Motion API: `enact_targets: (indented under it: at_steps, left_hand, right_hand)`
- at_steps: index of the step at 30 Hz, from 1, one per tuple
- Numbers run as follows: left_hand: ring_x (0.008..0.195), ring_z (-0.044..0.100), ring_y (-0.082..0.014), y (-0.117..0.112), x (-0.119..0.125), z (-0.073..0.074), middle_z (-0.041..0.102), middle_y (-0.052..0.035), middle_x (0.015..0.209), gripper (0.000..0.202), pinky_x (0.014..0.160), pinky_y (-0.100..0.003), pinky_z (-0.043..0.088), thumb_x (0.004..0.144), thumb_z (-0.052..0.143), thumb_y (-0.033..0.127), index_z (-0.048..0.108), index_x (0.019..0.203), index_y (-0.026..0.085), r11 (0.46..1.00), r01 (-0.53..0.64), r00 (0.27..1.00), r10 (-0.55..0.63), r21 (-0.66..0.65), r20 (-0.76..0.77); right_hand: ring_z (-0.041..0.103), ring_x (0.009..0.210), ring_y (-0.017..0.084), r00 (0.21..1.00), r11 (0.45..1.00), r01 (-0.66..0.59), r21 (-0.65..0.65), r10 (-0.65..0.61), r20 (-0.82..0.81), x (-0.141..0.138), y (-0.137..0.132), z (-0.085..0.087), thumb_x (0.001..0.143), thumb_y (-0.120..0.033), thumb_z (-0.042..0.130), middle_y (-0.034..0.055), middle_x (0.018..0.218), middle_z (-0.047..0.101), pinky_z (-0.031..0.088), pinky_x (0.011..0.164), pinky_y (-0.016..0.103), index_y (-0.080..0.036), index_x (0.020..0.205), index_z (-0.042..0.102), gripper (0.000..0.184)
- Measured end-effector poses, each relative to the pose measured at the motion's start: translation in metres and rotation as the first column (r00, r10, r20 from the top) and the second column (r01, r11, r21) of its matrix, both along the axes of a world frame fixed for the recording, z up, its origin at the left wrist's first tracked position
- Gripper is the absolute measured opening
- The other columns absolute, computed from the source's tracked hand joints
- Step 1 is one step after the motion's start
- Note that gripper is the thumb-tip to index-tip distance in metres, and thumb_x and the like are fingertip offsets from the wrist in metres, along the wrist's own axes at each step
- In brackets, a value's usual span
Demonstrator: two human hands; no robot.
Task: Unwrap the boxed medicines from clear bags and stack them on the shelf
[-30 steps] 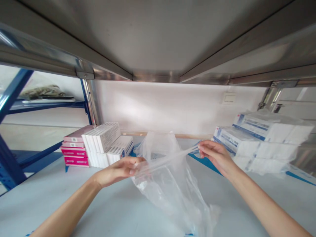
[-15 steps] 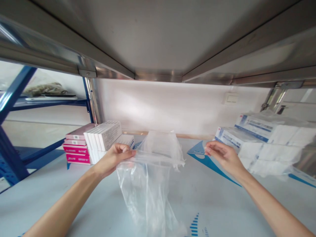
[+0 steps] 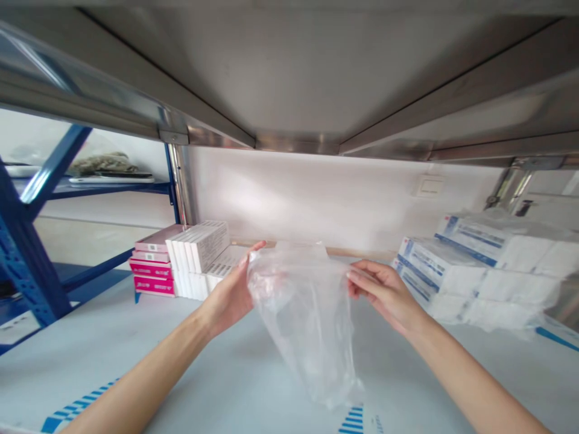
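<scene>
A clear plastic bag (image 3: 312, 325) hangs in front of me above the covered surface, its mouth side up. My right hand (image 3: 377, 289) pinches the bag's upper right edge between thumb and fingers. At the upper left corner, my left hand (image 3: 233, 295) has its thumb raised and its fingers stretched out, faintly visible through the film. Whether those fingers are inside the bag or behind it I cannot tell. More clear plastic (image 3: 301, 246) lies behind the bag, mostly covered by it.
White boxes (image 3: 203, 247) and pink boxes (image 3: 154, 277) are stacked at the left back. Plastic-wrapped white and blue boxes (image 3: 488, 271) stand at right. A metal shelf (image 3: 289, 78) hangs low overhead. The blue rack (image 3: 27, 241) stands at left, the wall (image 3: 325, 193) behind.
My right hand has moved left and taken hold of the bag's edge. My left hand has gone from a pinch to stretched fingers. The bag is raised and spread wider; the view has shifted slightly.
</scene>
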State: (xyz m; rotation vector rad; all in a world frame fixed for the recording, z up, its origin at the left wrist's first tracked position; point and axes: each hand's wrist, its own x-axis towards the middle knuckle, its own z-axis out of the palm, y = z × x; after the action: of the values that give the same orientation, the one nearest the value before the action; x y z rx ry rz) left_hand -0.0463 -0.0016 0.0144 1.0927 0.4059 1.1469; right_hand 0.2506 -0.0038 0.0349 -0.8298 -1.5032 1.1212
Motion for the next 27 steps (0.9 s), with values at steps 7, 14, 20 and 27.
enact_targets:
  at_steps: [7, 14, 20, 27]
  left_hand:
    - [0.097, 0.07, -0.0266, -0.003, 0.024, -0.024, 0.072, -0.0102, 0.104, 0.118, 0.091, -0.046, 0.052, 0.077, 0.083, 0.023, -0.003, 0.157, 0.034, 0.985, 0.171, 0.955, -0.156, 0.04, -0.251]
    - [0.07, 0.066, -0.0127, 0.0, 0.026, -0.022, 0.07, 0.004, 0.08, 0.123, 0.077, -0.032, 0.054, 0.078, 0.081, 0.028, -0.015, 0.154, 0.04, 0.98, -0.143, 0.959, 0.173, 0.141, -0.223]
    - [0.079, 0.066, -0.0133, 0.006, 0.021, -0.021, 0.067, 0.0021, 0.088, 0.058, 0.084, -0.031, 0.053, 0.077, 0.078, 0.031, 0.052, 0.129, 0.029, 0.95, -0.284, 0.929, 0.306, 0.129, -0.207]
    - [0.08, 0.063, -0.018, 0.001, 0.021, -0.018, 0.064, -0.0047, 0.091, 0.031, 0.073, -0.031, 0.053, 0.085, 0.064, 0.047, 0.061, 0.095, 0.018, 0.889, -0.325, 0.767, 0.448, 0.323, -0.46]
  right_hand:
    - [0.063, 0.074, 0.014, 0.926, 0.972, 0.205, -0.115, -0.231, -0.297, 0.004, 0.02, -0.04, 0.066, -0.04, 0.088, -0.001, 0.074, 0.066, 0.054, 0.076, 0.026, -0.021, 0.072, 0.072, 0.026]
    - [0.063, 0.108, 0.029, 0.843, 0.838, 0.531, 0.126, -0.537, 0.018, 0.007, 0.017, -0.036, 0.07, -0.05, 0.08, 0.0099, 0.115, 0.067, 0.052, 0.092, 0.045, -0.026, 0.12, 0.058, 0.06]
    - [0.062, 0.079, 0.022, 0.855, 0.832, 0.25, 0.494, -0.43, 0.291, 0.015, -0.008, -0.025, 0.098, -0.05, 0.044, 0.0064, 0.082, 0.067, 0.049, 0.075, 0.035, -0.022, 0.092, 0.064, 0.035]
    - [0.064, 0.074, 0.02, 0.823, 0.967, -0.078, 0.241, -0.074, 0.563, -0.004, -0.014, -0.03, 0.088, -0.042, 0.065, 0.0026, 0.074, 0.069, 0.05, 0.072, 0.03, -0.02, 0.074, 0.066, 0.026]
